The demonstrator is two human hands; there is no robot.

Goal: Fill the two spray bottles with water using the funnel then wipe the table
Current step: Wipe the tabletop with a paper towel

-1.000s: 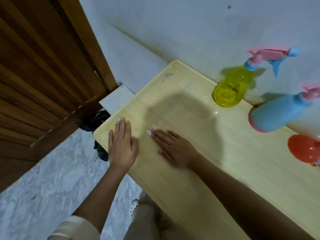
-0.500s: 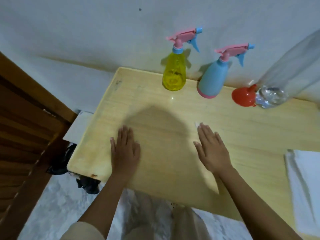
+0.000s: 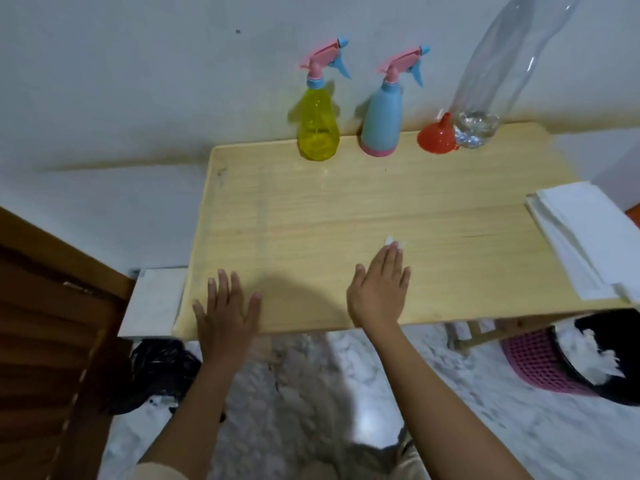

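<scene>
A yellow spray bottle [image 3: 318, 129] and a light blue spray bottle [image 3: 382, 123] stand upright at the back of the wooden table [image 3: 346, 209], both with pink trigger heads on. To their right a red funnel [image 3: 437, 136] sits upside down beside a large clear plastic bottle [image 3: 491, 74] that is almost drained. My left hand [image 3: 227, 313] lies flat at the table's front edge. My right hand [image 3: 379, 289] presses flat on a small white tissue [image 3: 393, 242] that peeks out past the fingertips.
A stack of folded white tissues [image 3: 588, 233] lies on the table's right end. A pink basket with a dark bag [image 3: 568, 365] stands on the floor at the right. A brown louvred door [image 3: 45, 341] is close at the left, with a black bag [image 3: 156, 372] below.
The view has swung right and back, bringing the whole table into sight. My right hand slid the tissue rightwards across the table. My left hand stayed flat near the front left.
</scene>
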